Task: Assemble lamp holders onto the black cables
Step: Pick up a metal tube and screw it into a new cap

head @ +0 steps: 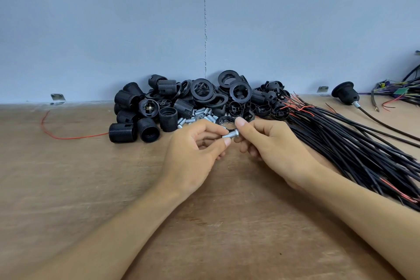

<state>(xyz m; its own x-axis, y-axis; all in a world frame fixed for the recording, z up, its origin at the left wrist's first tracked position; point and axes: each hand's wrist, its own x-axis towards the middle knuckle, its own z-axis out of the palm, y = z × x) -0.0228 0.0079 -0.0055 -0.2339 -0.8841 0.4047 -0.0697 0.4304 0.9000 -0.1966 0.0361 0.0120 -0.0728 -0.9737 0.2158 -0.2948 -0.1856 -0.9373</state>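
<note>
over wooden table (68, 188), left hand (193, 154) and right hand (270, 145) both pinch threaded metal tube (230, 135).

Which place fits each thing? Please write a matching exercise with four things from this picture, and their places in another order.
Things
1. silver threaded piece
2. red wire
3. bundle of black cables
4. assembled lamp holder

Places
A. far right, near the wall, on its own cable
B. pinched between the left hand and the right hand
C. alone on the table, left of the pile of black parts
D. spread on the table, beside the right hand

Pairs: 1-B, 2-C, 3-D, 4-A
</note>
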